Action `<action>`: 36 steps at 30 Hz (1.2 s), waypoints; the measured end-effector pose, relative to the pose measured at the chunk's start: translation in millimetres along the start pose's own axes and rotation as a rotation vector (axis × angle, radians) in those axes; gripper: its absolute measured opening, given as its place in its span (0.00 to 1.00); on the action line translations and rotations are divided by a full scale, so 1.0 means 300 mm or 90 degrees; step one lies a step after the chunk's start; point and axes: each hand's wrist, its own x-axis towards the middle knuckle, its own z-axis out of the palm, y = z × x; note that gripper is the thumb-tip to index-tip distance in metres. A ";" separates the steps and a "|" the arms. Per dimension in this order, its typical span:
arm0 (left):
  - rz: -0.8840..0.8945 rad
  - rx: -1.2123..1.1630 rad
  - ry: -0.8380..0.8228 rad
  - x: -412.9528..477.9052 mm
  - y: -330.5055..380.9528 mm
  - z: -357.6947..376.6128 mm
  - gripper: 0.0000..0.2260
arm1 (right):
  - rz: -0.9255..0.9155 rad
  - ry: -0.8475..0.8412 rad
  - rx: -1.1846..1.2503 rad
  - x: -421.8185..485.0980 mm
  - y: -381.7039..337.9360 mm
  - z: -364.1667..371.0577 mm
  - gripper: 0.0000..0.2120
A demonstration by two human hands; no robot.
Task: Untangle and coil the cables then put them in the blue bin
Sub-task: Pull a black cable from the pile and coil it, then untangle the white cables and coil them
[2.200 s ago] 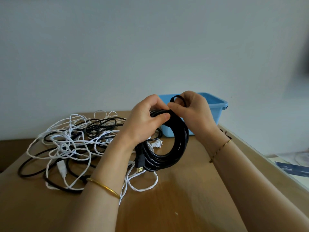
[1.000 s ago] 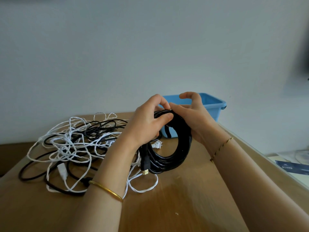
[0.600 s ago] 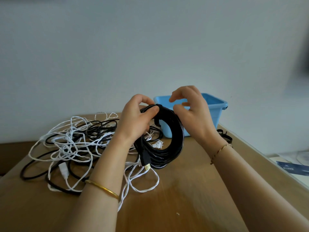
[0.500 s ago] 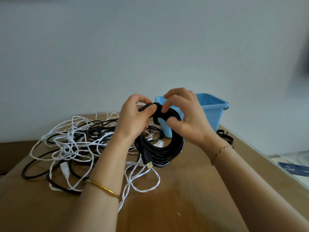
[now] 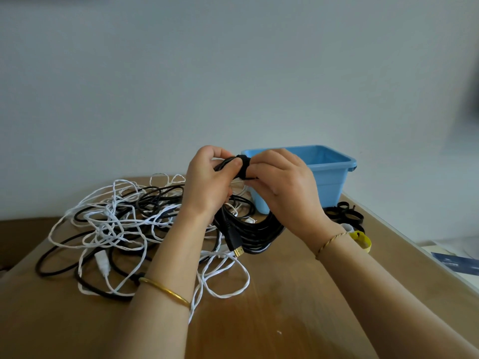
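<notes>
Coiled black cable (image 5: 255, 235) hung mid-frame above the table (image 5: 272, 307), held up at its top. Left hand (image 5: 207, 182) gripped the bundle; right hand (image 5: 282, 185) pinched what looked like a strap (image 5: 243, 165) around it. Blue bin (image 5: 329, 174) stood just behind, tangled cables (image 5: 116, 224) at left.

Plain pale grey-blue wall (image 5: 233, 73) behind, softly and evenly lit, brown wooden table (image 5: 272, 320) spread across the foreground, papers (image 5: 456, 257) lay on a lower pale surface at right.
</notes>
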 end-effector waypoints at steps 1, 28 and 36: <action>0.008 0.001 -0.001 -0.001 0.000 0.001 0.03 | 0.015 0.002 0.009 0.002 -0.002 -0.004 0.03; -0.072 -0.026 -0.077 -0.031 0.008 0.068 0.02 | 0.510 -0.093 0.349 0.019 0.020 -0.047 0.02; -0.203 0.129 -0.260 -0.057 -0.086 0.130 0.06 | 0.714 -0.292 0.287 -0.078 0.140 -0.062 0.03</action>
